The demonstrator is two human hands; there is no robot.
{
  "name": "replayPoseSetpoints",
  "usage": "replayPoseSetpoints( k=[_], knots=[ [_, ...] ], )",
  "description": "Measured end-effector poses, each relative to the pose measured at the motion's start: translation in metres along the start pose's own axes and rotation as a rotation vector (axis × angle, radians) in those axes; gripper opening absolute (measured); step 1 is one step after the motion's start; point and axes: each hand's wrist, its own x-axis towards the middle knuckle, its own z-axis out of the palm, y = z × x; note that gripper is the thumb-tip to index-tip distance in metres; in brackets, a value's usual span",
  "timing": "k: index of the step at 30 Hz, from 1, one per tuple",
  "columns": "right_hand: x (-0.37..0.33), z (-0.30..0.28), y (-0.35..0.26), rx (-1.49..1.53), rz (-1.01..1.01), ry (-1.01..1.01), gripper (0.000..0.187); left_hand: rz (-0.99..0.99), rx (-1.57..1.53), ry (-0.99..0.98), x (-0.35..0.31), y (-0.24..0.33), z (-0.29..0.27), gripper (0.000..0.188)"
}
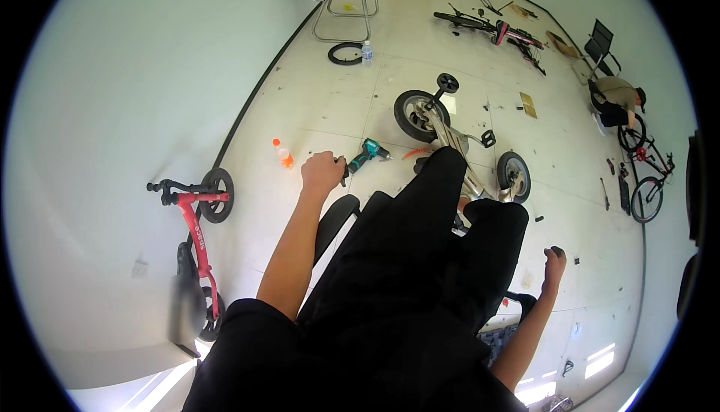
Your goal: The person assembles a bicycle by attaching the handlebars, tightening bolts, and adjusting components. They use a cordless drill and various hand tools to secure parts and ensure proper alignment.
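Note:
I am seated, and my left hand (323, 172) is closed around a small black part (344, 170) whose kind I cannot make out. Just beyond it a teal and black cordless drill (365, 155) lies on the floor. My right hand (554, 268), held out to the right, is curled up with something small and dark at its fingers. In front of my knees a small silver bicycle frame (472, 181) lies on its side, with two wheels, a pedal and a training wheel (448, 83). My legs hide part of it.
A red balance bike (196, 236) leans by the left wall. An orange drink bottle (283, 154), a water bottle (367, 53) and a loose tyre (343, 54) are on the floor. Another person (618, 97) crouches by a bicycle (651, 176) at right. A bike (487, 26) lies farther back.

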Motion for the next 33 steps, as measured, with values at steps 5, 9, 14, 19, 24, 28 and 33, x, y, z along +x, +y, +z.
replayPoseSetpoints(
  k=[5, 9, 14, 19, 24, 28, 33],
  knots=[
    [-0.017, 0.009, -0.021, 0.042, 0.026, -0.044, 0.043, 0.056, 0.002, -0.026, -0.001, -0.003, 0.001, 0.045],
    [-0.015, 0.013, -0.016, -0.038, -0.017, -0.056, 0.044, 0.104, -0.007, -0.055, -0.006, 0.004, -0.004, 0.045],
    [-0.01, 0.008, -0.011, -0.04, -0.023, -0.062, 0.044, 0.115, -0.03, -0.049, -0.007, 0.011, -0.004, 0.047],
    [-0.018, 0.022, -0.026, -0.061, -0.036, -0.036, 0.046, 0.132, -0.045, -0.071, -0.005, 0.002, 0.001, 0.047],
    [-0.016, 0.019, -0.021, -0.075, -0.034, -0.026, 0.046, 0.111, -0.061, -0.12, -0.004, 0.006, 0.0, 0.044],
    [-0.016, 0.018, -0.022, -0.082, -0.024, -0.03, 0.046, 0.154, -0.058, -0.104, -0.001, 0.008, 0.007, 0.045],
    [-0.019, 0.022, -0.026, -0.085, -0.034, -0.023, 0.045, 0.189, -0.145, -0.124, 0.0, 0.001, 0.011, 0.047]
  ],
)
